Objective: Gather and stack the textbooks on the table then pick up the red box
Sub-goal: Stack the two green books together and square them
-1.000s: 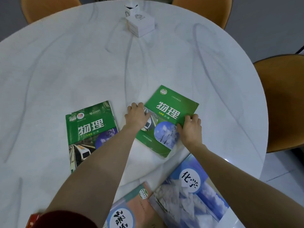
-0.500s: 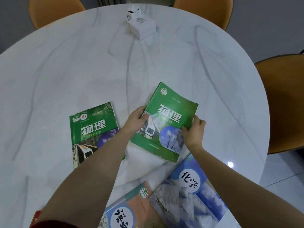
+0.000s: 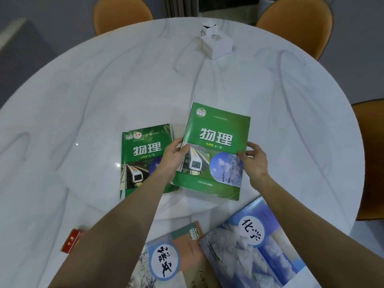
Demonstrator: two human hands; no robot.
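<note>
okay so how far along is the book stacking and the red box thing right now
Nothing is stacked yet. In hand: the left hand and right hand grip the right green physics book by its side edges, beside the other green physics book. Left: the blue chemistry book and the language book lie apart near the table's edge; the red box sits untouched.

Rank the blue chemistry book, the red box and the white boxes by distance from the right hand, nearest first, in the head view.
From the right hand:
1. Blue chemistry book, just below it, near edge.
2. White boxes, far side of the table.
3. Red box, far left, near edge.
</note>
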